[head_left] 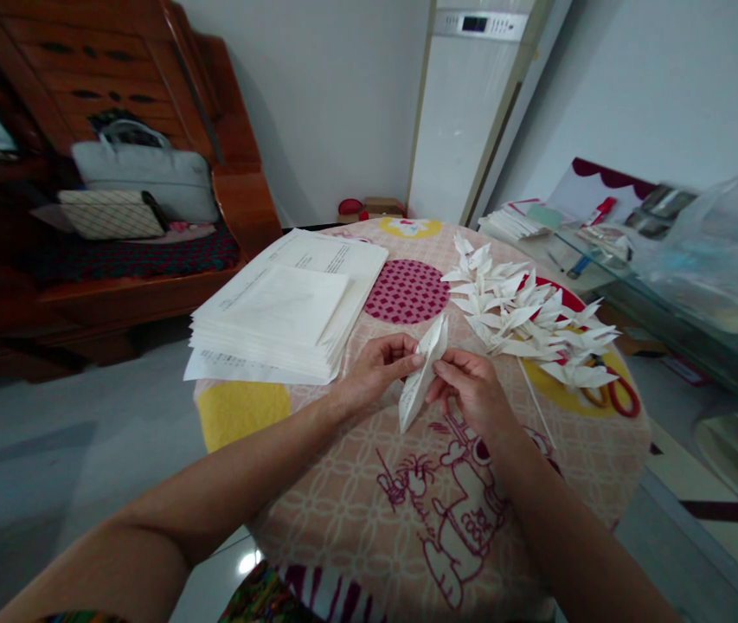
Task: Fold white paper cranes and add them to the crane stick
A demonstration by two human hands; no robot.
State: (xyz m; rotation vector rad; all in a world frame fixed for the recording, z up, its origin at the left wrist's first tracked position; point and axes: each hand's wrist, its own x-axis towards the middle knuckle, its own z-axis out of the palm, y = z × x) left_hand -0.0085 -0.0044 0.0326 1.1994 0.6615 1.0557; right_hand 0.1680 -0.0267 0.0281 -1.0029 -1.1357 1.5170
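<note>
A folded piece of white paper (422, 374), long and pointed, is held upright over the round table (356, 510). My left hand (378, 370) pinches its left edge with thumb and fingers. My right hand (471, 389) pinches its right side, fingers curled. A pile of several finished folded paper cranes (524, 320) lies just beyond my right hand. A thick stack of white paper sheets (284, 311) sits beyond my left hand, overhanging the table's left rim.
The table has a patterned pink cloth with cartoon drawings. Red-handled scissors (619, 394) lie near its right edge. A wooden bench with bags (141, 186) stands at left, a white floor air conditioner (465, 112) behind, a cluttered glass side table (667, 285) at right.
</note>
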